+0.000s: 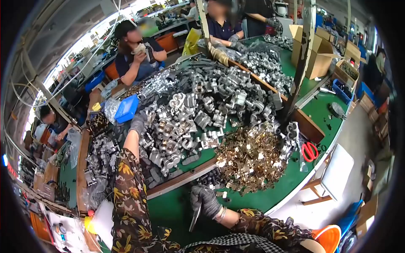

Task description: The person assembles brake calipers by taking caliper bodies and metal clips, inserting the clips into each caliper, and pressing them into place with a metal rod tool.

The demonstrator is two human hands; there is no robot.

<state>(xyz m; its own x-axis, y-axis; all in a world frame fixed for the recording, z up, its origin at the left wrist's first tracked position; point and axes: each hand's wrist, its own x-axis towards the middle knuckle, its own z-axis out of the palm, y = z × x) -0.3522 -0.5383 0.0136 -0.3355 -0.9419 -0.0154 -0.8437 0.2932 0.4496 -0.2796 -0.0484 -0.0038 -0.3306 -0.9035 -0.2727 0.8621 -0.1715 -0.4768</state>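
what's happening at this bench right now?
The gloved right hand holds a slim metal item over the green tabletop; I can't tell exactly what it is. The gloved left hand is at the heap of metal castings, near a blue tray; its grip is unclear. A pile of brassy pieces sits by red-handled scissors. Co-workers sit across the bench.

We can read no text, label, brand, number or sign here; on the carton [312, 63], the blue tray [126, 108] and the scissors [310, 152] we make out no lettering
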